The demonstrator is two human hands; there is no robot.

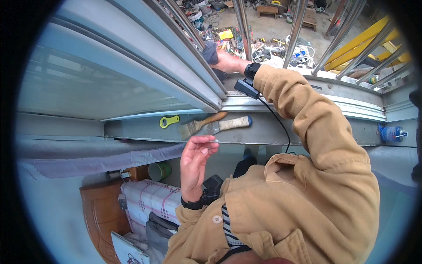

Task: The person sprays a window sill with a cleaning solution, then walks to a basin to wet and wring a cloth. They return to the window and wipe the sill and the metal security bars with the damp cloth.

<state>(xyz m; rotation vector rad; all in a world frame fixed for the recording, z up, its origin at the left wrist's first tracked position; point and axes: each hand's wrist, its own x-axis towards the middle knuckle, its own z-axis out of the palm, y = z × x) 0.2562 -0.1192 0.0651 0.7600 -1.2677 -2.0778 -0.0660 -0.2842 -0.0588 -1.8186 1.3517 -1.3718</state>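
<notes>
My right hand [228,62] reaches out past the sliding window's frame [184,71] and grips a dark grey cloth [210,52] beside the steel window bars. Below, my left hand [196,161] is raised at the near edge of the grey sill [277,128], its fingers loosely curled and apart. A tiny pale spot shows at its fingertips, too small to identify. Just beyond that hand lie a wooden-handled paintbrush [197,126] and a flat tool with a pale, blue-ended handle [232,123], perhaps a scraper. Left of them is a yellow-green bottle opener [169,121].
Upright steel bars [295,33] stand beyond the white window track [303,105]. A blue-labelled plastic bottle [391,134] is at the sill's right end. A black cable [280,120] hangs from my right wrist. A bed [151,194] and green bin [160,171] are below left.
</notes>
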